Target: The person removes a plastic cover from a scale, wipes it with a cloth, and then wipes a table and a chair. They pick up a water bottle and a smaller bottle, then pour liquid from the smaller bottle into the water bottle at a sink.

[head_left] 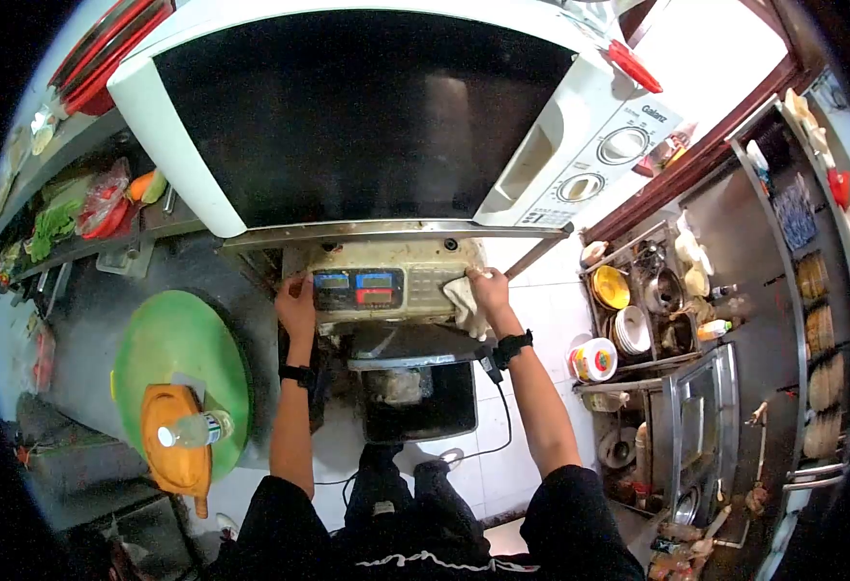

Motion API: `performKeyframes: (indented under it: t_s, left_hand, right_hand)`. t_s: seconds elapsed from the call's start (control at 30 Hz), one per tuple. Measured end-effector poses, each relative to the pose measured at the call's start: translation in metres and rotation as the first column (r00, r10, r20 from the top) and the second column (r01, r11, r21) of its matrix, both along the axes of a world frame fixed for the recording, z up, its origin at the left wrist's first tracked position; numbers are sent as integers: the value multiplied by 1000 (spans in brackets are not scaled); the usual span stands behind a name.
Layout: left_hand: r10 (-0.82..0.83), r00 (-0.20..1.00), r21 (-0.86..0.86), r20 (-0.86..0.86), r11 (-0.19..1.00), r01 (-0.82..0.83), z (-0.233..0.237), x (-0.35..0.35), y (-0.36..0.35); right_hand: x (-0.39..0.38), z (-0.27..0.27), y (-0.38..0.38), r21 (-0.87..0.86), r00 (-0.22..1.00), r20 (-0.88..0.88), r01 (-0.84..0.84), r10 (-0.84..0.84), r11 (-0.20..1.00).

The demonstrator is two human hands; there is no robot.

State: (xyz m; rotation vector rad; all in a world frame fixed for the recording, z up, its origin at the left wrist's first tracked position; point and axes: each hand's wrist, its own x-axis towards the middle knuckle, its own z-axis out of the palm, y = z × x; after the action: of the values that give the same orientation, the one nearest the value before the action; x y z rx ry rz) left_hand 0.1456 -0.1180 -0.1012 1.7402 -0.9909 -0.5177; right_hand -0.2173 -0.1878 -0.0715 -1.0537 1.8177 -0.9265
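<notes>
Below the microwave (367,107) sits an electronic weighing scale (427,308), its yellowish panel carrying blue and red displays and a grey keypad. My left hand (297,302) is closed at the scale's left edge, fingers against its side. At the opposite edge, my right hand (488,292) grips a whitish cloth (464,306) that hangs over the scale's right end. Just beneath the scale stands a black bin (420,426), its dark lid (410,346) raised against the front. Something pale inside the bin is hard to make out.
To the left are a green round board (154,334), a wooden board (164,465) and a clear bottle (196,430). On the right, a rack holds bowls (631,330) and a white tub (594,359). A black cable (507,416) trails over the tiled floor.
</notes>
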Motion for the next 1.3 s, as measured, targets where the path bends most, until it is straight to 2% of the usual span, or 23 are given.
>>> performKeyframes:
  t_s: [0.03, 0.07, 0.1, 0.17, 0.2, 0.23, 0.37, 0.43, 0.5, 0.53, 0.6, 0.63, 0.67, 0.73, 0.83, 0.87, 0.9, 0.97, 1.03, 1.07, 1.1, 1.2, 1.3]
  left_hand:
    - [14, 989, -220, -145, 974, -46, -24, 2, -9]
    - [-31, 975, -308, -221, 951, -39, -44, 11, -17]
    - [-83, 953, -393, -290, 919, -40, -41, 16, -21]
    - [-132, 913, -340, -386, 940, -7, -37, 21, -18]
    - [-122, 901, -203, -417, 978, 38, 19, 8, -3]
    - [-105, 889, -63, -446, 994, 86, 53, 1, 5]
    - [-132, 788, -112, -601, 990, 81, 60, 8, -2]
    - [-156, 732, -88, -663, 987, 131, 79, 10, -5]
    - [-160, 594, -197, -788, 980, 3, 105, -7, -11]
    - [-271, 515, -296, -814, 954, 33, 94, 1, -19]
    - [-444, 375, -432, -814, 894, 120, 70, 20, -31]
    - [-506, 324, -473, -799, 863, 180, 80, 22, -30]
    - [-423, 377, -400, -824, 905, 143, 88, 16, -31]
    - [-379, 252, -374, -891, 925, 67, 100, 11, -38]
    - [-411, 230, -402, -882, 912, 87, 85, 21, -58]
    - [-474, 149, -456, -868, 879, 142, 73, 31, -63]
    - [-533, 64, -514, -844, 837, 190, 80, 36, -61]
    - [-400, 242, -383, -884, 917, 116, 86, 27, -49]
    - [-396, 253, -392, -883, 917, 68, 116, 7, -21]
    - [-393, 259, -395, -882, 917, 44, 122, 1, -9]
    - [-363, 311, -376, -878, 926, 20, 124, -2, 7]
    - [-321, 214, -325, -923, 946, 16, 106, -3, 45]
    - [-223, 216, -215, -951, 975, 62, 104, -13, 92]
  right_hand:
    - [-1, 0, 0, -21, 1000, 0, 3, -3, 1000]
    - [-2, -3, 0, -42, 1000, -1, 4, -4, 999]
    - [-3, -5, -1, -63, 1000, -2, 3, -4, 998]
    - [-8, -7, -3, -165, 1000, 15, -21, 24, 986]
    - [-10, -7, -6, -218, 999, 24, -31, 37, 976]
    - [-12, -6, -9, -224, 993, 111, -18, 44, 974]
    - [-5, 49, -5, -182, 958, 279, -9, 60, 983]
    - [-9, 46, -15, -248, 941, 331, 9, 76, 969]
    - [-8, 56, -23, -178, 948, 317, 25, 33, 984]
    - [-10, 59, -28, -183, 959, 271, -29, 79, 983]
    - [-11, 68, -34, -194, 884, 456, -10, 100, 981]
    - [-6, 80, -34, -203, 837, 542, 37, 81, 978]
    - [0, 89, -33, -206, 780, 622, 85, 64, 975]
    - [-5, 87, -42, -165, 717, 695, 85, 55, 983]
    - [-3, 99, -37, -200, 660, 747, 107, 81, 974]
    - [9, 128, -18, -177, 663, 747, 117, 56, 977]
    - [6, 123, -18, -190, 672, 737, 109, 68, 976]
    - [0, 112, -17, -203, 700, 710, 96, 79, 974]
    - [-7, 103, -5, -204, 737, 672, 95, 69, 974]
    - [0, 115, 13, -171, 706, 706, 92, 57, 981]
    - [0, 118, 29, -140, 722, 691, 90, 32, 986]
    - [-3, 127, 77, -38, 770, 638, 53, -16, 998]
    - [-23, 121, 116, 74, 843, 537, -81, 28, 994]
